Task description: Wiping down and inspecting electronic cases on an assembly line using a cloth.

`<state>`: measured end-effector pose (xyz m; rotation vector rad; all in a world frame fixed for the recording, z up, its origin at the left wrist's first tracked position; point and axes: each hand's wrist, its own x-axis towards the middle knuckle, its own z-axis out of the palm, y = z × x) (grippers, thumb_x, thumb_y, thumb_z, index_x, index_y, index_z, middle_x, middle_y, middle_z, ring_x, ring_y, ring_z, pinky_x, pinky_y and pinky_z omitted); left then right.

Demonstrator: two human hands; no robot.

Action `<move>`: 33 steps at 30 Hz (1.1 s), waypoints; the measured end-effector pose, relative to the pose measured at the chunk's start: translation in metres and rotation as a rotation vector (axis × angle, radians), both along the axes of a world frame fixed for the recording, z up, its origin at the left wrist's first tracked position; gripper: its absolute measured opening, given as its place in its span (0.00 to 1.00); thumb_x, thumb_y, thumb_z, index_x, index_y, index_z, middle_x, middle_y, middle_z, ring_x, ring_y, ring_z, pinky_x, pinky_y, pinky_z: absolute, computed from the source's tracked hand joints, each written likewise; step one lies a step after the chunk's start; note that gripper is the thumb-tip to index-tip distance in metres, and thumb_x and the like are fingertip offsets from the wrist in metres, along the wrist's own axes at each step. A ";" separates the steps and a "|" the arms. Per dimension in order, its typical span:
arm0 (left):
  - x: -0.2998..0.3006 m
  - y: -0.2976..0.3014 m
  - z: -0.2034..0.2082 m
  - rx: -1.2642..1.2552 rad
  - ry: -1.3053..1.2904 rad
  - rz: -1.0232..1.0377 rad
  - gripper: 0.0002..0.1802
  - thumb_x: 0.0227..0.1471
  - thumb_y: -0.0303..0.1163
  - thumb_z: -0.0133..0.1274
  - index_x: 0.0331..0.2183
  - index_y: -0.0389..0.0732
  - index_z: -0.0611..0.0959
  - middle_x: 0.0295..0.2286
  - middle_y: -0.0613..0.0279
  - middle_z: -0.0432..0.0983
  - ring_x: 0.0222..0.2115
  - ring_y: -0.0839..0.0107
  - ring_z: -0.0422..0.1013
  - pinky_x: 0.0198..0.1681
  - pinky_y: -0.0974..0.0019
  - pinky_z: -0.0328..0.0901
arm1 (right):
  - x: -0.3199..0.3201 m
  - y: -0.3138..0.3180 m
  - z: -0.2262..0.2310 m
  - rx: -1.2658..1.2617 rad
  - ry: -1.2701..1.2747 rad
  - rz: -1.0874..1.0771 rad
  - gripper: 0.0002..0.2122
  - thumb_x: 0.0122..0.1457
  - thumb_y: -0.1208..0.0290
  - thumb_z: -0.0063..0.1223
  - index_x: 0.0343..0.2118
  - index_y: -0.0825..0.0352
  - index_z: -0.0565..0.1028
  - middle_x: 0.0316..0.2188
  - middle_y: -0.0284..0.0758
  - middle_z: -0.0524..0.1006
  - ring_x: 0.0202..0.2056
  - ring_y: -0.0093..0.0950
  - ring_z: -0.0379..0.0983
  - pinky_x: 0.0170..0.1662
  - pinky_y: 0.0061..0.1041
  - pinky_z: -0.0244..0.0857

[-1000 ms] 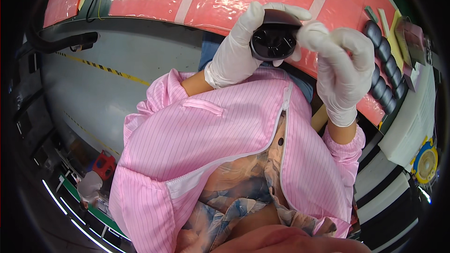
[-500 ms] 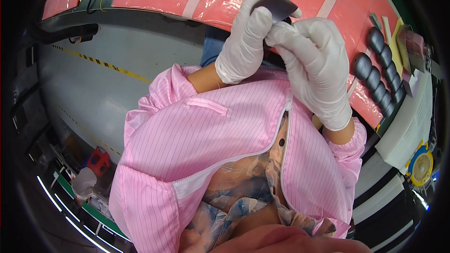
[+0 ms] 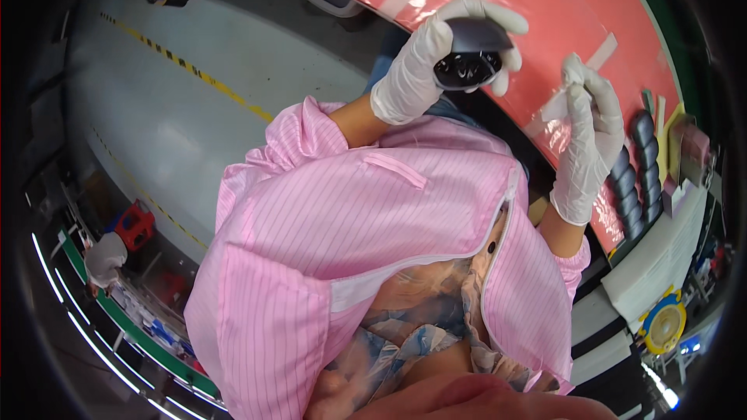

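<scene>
My left hand (image 3: 416,70), white-gloved, is closed around a dark grey domed shell (image 3: 476,35), its fingers behind and thumb at its near side. The shell's glossy black face is now turned toward me. Off to the right, my white-gloved right hand (image 3: 587,144) is closed in a pinch, apart from the shell. A small whitish piece of film (image 3: 555,107) sticks out from its fingertips. Beyond that hand, rows of similar dark grey domed shells (image 3: 644,159) rest on the pink-covered table (image 3: 537,0).
Pale strips of tape (image 3: 603,52) cross the table cover. A stack of white sheets (image 3: 650,264) and a yellow round fan (image 3: 663,324) are at the right. On the left lies a grey floor with yellow-black tape (image 3: 194,71). A red stool (image 3: 134,225) and a person (image 3: 106,258) are farther off.
My right hand has drawn away from the shell to the right, with the film in its fingers. My left hand has tilted the shell so its black face shows. The view has shifted.
</scene>
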<state>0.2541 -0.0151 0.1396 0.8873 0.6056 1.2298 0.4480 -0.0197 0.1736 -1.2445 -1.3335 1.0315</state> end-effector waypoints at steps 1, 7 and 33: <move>-0.015 -0.003 -0.004 0.003 -0.004 -0.054 0.53 0.45 0.77 0.36 0.47 0.34 0.73 0.31 0.58 0.76 0.25 0.74 0.73 0.21 0.78 0.60 | 0.001 0.001 -0.003 -0.034 -0.037 -0.025 0.09 0.60 0.79 0.49 0.43 0.73 0.75 0.32 0.34 0.75 0.28 0.18 0.71 0.40 0.17 0.64; -0.169 -0.009 -0.109 -0.649 -0.635 0.279 0.39 0.54 0.63 0.41 0.44 0.32 0.74 0.31 0.52 0.74 0.25 0.64 0.70 0.21 0.72 0.62 | 0.023 0.006 -0.030 0.241 -0.709 0.038 0.09 0.58 0.82 0.51 0.41 0.71 0.77 0.33 0.36 0.76 0.35 0.25 0.71 0.42 0.23 0.66; 0.000 0.011 0.056 -0.657 -0.462 0.019 0.44 0.59 0.61 0.33 0.54 0.25 0.62 0.41 0.44 0.71 0.36 0.57 0.72 0.26 0.69 0.71 | 0.050 -0.018 -0.023 0.321 -0.607 -0.069 0.10 0.59 0.81 0.50 0.44 0.70 0.74 0.43 0.39 0.75 0.45 0.30 0.71 0.51 0.29 0.65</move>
